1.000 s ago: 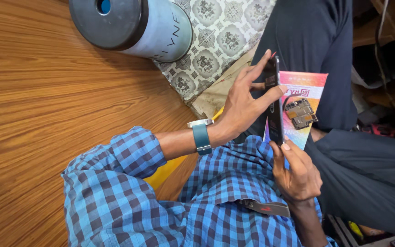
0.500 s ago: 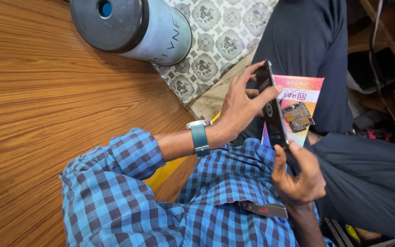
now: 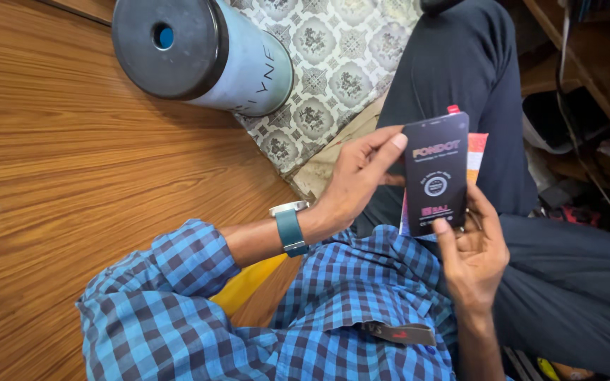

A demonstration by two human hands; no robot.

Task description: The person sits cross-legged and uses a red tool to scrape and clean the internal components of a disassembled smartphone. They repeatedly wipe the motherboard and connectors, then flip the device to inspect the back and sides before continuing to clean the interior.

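I see my left hand (image 3: 351, 187) pinching the upper edge of a black card (image 3: 435, 173) while my right hand (image 3: 474, 254) closes on its lower end, a colourful packet (image 3: 476, 148) just behind it and a grey cylinder (image 3: 202, 53) well left.

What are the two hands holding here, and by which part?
Both grip a flat black packet. The left hand pinches its upper left edge; the right hand holds its bottom end, thumb on the face. A colourful card sits behind.
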